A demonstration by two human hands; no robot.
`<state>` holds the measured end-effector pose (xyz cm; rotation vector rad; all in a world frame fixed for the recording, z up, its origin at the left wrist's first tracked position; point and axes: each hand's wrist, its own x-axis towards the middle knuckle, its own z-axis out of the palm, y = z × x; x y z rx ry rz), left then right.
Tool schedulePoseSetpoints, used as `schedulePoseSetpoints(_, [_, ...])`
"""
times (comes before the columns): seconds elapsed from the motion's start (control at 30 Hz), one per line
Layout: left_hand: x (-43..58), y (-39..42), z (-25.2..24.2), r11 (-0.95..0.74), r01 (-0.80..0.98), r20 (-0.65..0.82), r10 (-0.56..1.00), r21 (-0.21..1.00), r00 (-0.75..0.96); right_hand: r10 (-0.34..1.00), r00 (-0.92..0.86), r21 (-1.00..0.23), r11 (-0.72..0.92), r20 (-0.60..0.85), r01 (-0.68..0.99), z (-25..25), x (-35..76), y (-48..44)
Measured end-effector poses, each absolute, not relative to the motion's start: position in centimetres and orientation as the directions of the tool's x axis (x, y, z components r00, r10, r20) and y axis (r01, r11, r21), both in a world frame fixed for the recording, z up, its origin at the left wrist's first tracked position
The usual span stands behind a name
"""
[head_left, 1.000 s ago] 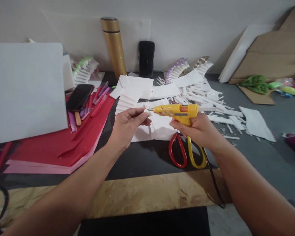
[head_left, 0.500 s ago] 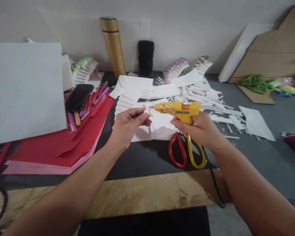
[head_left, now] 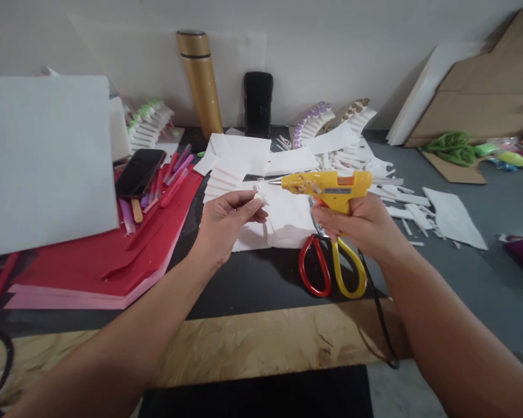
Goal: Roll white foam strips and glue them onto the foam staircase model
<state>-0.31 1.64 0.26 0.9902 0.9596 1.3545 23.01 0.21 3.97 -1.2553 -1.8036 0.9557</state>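
Observation:
In my right hand [head_left: 357, 223] is a yellow hot glue gun [head_left: 326, 184], its fingers closed around the handle. The metal nozzle points left, a little apart from a small white paper piece [head_left: 262, 197]. My left hand [head_left: 229, 223] pinches that piece between thumb and fingertips; its exact shape is partly hidden. Beneath both hands lie white paper sheets [head_left: 287, 220]. Below the glue gun rest scissors [head_left: 314, 270] with one red and one yellow handle loop, their blades mostly covered by my right hand.
A gold flask [head_left: 200, 87] and a black case [head_left: 258, 104] stand by the wall. Left, a phone [head_left: 140, 173] and pens lie on red paper [head_left: 91, 261]. White paper scraps [head_left: 348, 159] pile up at back right. The glue gun's cord [head_left: 381, 325] hangs over the wooden edge [head_left: 265, 342].
My right hand has drawn the glue gun back to the right and slightly up, so its nozzle has left the white paper piece. My left hand stays almost still.

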Motion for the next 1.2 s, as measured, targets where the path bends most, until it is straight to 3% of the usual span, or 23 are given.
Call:
schedulePoseSetpoints(0.17, [-0.3, 1.6, 0.4, -0.024, -0.318, 0.023, 1.000, 0.948, -0.007, 0.939, -0.319, -0.844, 0.271, 0.127, 0.462, 4.2, 22.6, 0.0])
schedulePoseSetpoints(0.47, [-0.2, 1.7, 0.4, -0.008, -0.379, 0.011, 1.000, 0.925, 0.007, 0.908, -0.353, -0.754, 0.392, 0.226, 0.526, 4.0, 22.2, 0.2])
schedulePoseSetpoints(0.8, [-0.1, 1.6, 0.4, 0.017, -0.395, -0.001, 0.999, 0.918, 0.042, 0.928, -0.296, -0.809, 0.348, 0.226, 0.474, 3.7, 22.5, 0.3])
schedulePoseSetpoints(0.87, [-0.1, 1.6, 0.4, 0.016, -0.393, 0.001, 0.999, 0.919, 0.042, 0.953, -0.256, -0.875, 0.258, 0.161, 0.409, 3.5, 22.6, 0.4])
schedulePoseSetpoints(1.0, [-0.2, 1.6, 0.2, 0.015, -0.365, -0.002, 0.999, 0.931, 0.037, 0.988, -0.156, -0.995, 0.021, 0.005, 0.102, 3.5, 22.8, 0.9])
schedulePoseSetpoints(1.2, [-0.2, 1.6, 0.0, -0.012, -0.332, 0.029, 0.999, 0.943, 0.045, 0.966, 0.049, -0.950, -0.242, -0.256, -0.196, 4.5, 23.7, 1.7])
